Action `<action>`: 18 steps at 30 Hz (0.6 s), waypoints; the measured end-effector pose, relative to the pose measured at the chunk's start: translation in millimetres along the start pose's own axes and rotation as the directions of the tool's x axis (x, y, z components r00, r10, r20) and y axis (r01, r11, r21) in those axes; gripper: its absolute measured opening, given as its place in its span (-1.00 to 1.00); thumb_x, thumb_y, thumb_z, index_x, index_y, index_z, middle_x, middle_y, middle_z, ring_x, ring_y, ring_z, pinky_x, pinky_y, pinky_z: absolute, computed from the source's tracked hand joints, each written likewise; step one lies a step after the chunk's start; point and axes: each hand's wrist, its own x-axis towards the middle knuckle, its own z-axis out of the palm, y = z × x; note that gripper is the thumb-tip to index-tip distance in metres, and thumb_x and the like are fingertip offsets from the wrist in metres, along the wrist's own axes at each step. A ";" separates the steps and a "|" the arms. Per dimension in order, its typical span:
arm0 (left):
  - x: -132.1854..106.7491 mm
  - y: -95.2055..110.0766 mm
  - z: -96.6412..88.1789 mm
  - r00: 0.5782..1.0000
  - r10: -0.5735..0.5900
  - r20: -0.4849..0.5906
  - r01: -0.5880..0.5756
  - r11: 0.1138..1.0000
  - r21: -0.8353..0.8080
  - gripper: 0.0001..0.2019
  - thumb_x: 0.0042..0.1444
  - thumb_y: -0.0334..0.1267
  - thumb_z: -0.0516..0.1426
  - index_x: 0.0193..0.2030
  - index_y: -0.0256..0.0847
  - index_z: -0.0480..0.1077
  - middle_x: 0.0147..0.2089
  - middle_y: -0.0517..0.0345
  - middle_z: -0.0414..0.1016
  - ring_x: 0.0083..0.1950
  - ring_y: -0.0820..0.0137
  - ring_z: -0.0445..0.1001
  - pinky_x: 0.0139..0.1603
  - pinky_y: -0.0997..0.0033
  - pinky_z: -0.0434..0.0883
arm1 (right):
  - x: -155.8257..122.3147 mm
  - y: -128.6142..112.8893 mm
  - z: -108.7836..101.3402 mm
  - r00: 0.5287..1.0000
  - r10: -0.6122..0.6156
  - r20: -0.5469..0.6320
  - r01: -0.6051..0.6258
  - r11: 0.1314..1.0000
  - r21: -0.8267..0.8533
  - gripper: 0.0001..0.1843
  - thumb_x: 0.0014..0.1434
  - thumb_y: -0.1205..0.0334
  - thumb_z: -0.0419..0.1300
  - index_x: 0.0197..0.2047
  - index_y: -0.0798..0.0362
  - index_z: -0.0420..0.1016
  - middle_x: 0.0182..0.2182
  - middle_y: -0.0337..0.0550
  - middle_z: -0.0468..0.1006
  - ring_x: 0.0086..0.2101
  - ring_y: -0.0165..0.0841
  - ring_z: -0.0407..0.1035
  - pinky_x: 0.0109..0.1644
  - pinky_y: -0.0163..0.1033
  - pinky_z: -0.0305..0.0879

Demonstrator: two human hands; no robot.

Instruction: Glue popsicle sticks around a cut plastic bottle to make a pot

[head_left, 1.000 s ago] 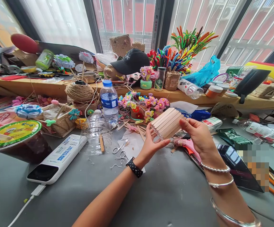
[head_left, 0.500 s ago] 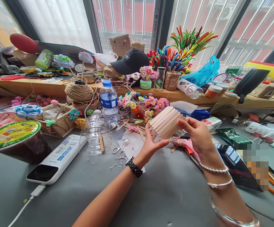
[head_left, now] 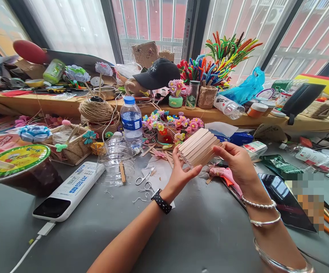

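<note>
Head camera view: a panel of pale wooden craft sticks (head_left: 200, 146), laid side by side, is held up above a grey tabletop (head_left: 204, 231), tilted, with clear plastic showing along its lower edge. A left hand (head_left: 180, 172), wearing a black watch (head_left: 161, 201), cups the panel's left end, half open, thumb spread apart from the fingers. A right hand (head_left: 235, 159), with silver bracelets (head_left: 258, 204) on its wrist, pinches the panel's right edge between thumb and bent fingers. Left of the panel, small scissors (head_left: 144, 179) lie near white thread scraps (head_left: 141, 199); farther left are a clear plastic bottle piece (head_left: 115, 159) and an upright blue-capped water bottle (head_left: 132, 123). Just behind the panel are fuzzy pastel flowers (head_left: 187, 124). To its right lie a pink-and-orange tool (head_left: 223, 173) and a dark-screened tablet (head_left: 286, 204). Well behind it, a black cap (head_left: 160, 74) sits on a cluttered ledge (head_left: 164, 112).
</note>
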 end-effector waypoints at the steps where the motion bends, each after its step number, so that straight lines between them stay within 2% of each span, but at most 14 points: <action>1: 0.0 0.3 0.1 1.000 -0.002 -0.005 0.002 1.000 0.002 -0.11 -0.14 -0.14 0.24 0.19 -0.05 -0.30 0.24 -0.08 -0.10 0.18 0.19 0.12 0.13 0.21 0.17 | 0.4 0.3 -0.4 1.000 0.007 0.005 -0.007 1.000 -0.004 -0.68 -0.18 -0.01 0.27 -0.54 0.06 0.32 -0.60 -0.30 0.34 -0.58 -0.51 0.17 -0.59 -0.41 0.14; 7: 0.0 -1.9 -2.2 0.999 -0.024 0.030 0.024 1.000 -0.002 -0.10 -0.12 -0.15 0.23 0.21 -0.08 -0.32 0.24 -0.12 -0.11 0.20 0.18 0.09 0.14 0.20 0.15 | 2.2 1.0 -2.7 0.999 -0.039 -0.005 0.039 0.999 0.014 -0.69 -0.18 0.01 0.27 -0.58 0.06 0.32 -0.60 -0.30 0.34 -0.57 -0.52 0.18 -0.55 -0.40 0.16; 10: 0.6 -2.7 -4.5 0.995 -0.072 0.064 0.072 0.997 0.003 -0.08 -0.13 -0.14 0.24 0.22 -0.06 -0.33 0.26 -0.11 -0.11 0.20 0.17 0.09 0.15 0.17 0.13 | 2.7 0.5 -4.5 0.999 -0.043 -0.014 0.044 0.999 0.013 -0.69 -0.17 0.00 0.27 -0.58 0.05 0.33 -0.61 -0.31 0.34 -0.58 -0.51 0.17 -0.57 -0.39 0.15; 15: 0.9 2.0 -5.0 0.973 -0.192 0.126 0.203 0.976 -0.084 -0.09 -0.12 -0.10 0.23 0.22 -0.01 -0.34 0.29 -0.10 -0.15 0.21 0.13 0.07 0.14 0.07 0.11 | 1.6 -1.3 -3.8 0.999 -0.051 -0.012 0.051 0.999 -0.008 -0.67 -0.18 -0.03 0.26 -0.58 0.04 0.31 -0.63 -0.31 0.33 -0.59 -0.50 0.18 -0.57 -0.38 0.15; 18: 0.7 3.9 -3.9 0.976 -0.190 0.107 0.200 0.974 -0.103 -0.15 -0.06 -0.15 0.19 0.22 -0.01 -0.33 0.27 -0.09 -0.09 0.21 0.17 0.09 0.14 0.11 0.14 | 0.9 -2.3 -2.1 0.999 -0.050 -0.005 0.050 0.998 -0.043 -0.66 -0.19 -0.04 0.26 -0.59 0.04 0.29 -0.65 -0.31 0.31 -0.60 -0.50 0.17 -0.60 -0.39 0.13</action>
